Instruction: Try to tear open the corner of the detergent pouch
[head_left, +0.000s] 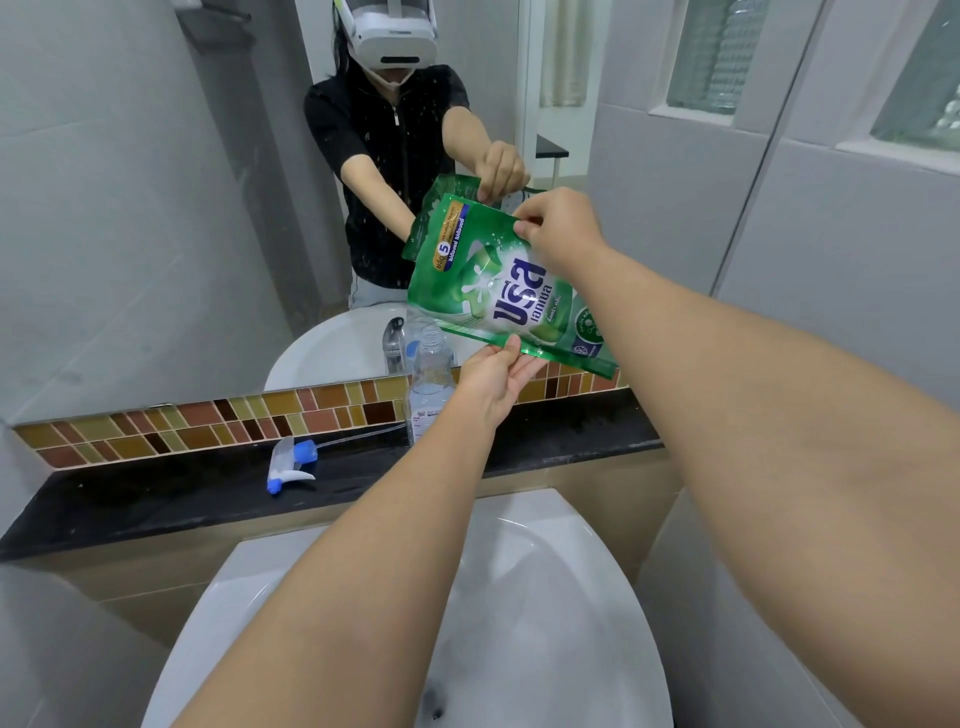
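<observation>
Two bare forearms reach up from the bottom of the frame over a white sink (519, 597) in the lower middle. At centre frame the hands hold a green detergent pouch (498, 291), tilted so one corner points down and left. Right hand (558, 234), just above centre, pinches the pouch's upper edge between thumb and fingers. Left hand (496, 376), just below centre, cups the lower edge from beneath, fingers curled round it. Directly under the lowered corner stands a clear plastic bottle (428, 384), uncapped, on the black counter (156, 499) against the tile strip. Its spray head (291, 465) with a thin tube lies on the counter at left of centre, so the bottle is already opened. No liquid can be seen running from the pouch, and whether the pouch is cut open cannot be told; judging by this, pouring has yet to start. A mirror (130, 208) fills the upper left and reflects the person.
</observation>
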